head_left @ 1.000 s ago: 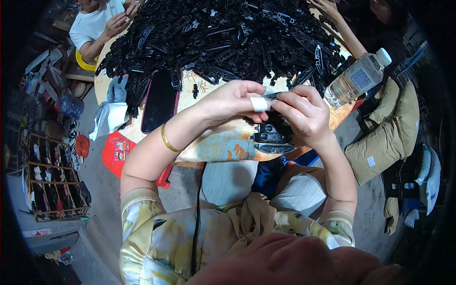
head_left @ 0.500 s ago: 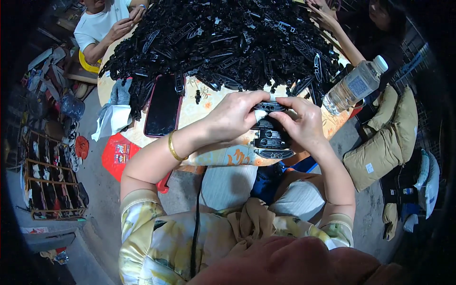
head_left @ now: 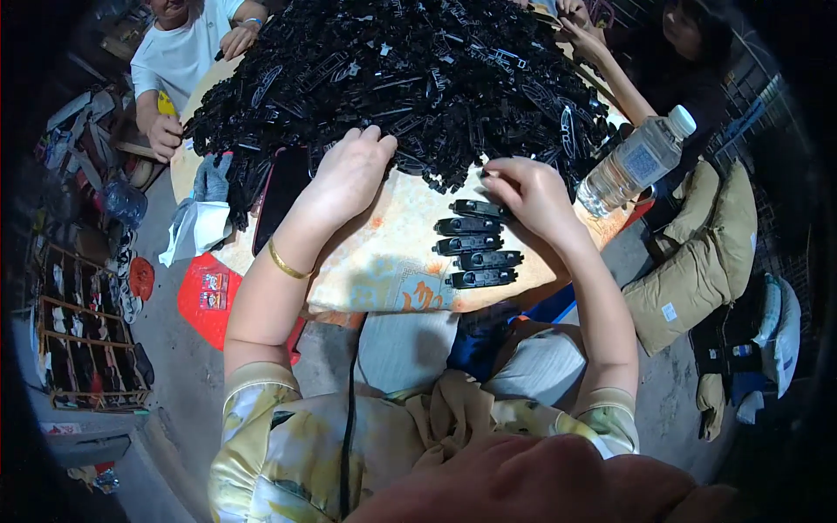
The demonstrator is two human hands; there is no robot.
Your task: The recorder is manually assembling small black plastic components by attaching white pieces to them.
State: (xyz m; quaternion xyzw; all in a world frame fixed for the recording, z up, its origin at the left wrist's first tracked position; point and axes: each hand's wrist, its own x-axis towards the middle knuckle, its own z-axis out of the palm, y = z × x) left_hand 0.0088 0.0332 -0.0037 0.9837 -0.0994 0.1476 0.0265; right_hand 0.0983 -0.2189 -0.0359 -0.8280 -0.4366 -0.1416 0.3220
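Round table [head_left: 375, 270] with an orange patterned cloth, cluttered room, a water bottle [head_left: 635, 161] on its right edge. A huge heap of black plastic parts [head_left: 410, 78] covers the far half. Five assembled black pieces [head_left: 475, 244] sit stacked in a neat column near the front. Left hand [head_left: 349, 170] lies loosely open on the heap's edge; right hand [head_left: 527, 192] has curled fingers touching the top piece, not clamped on it.

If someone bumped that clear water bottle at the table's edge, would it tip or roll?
The water bottle looks tall and narrow, so it probably tips easily. Being round, it would likely roll once down. It stands near the table edge, so it might fall off.
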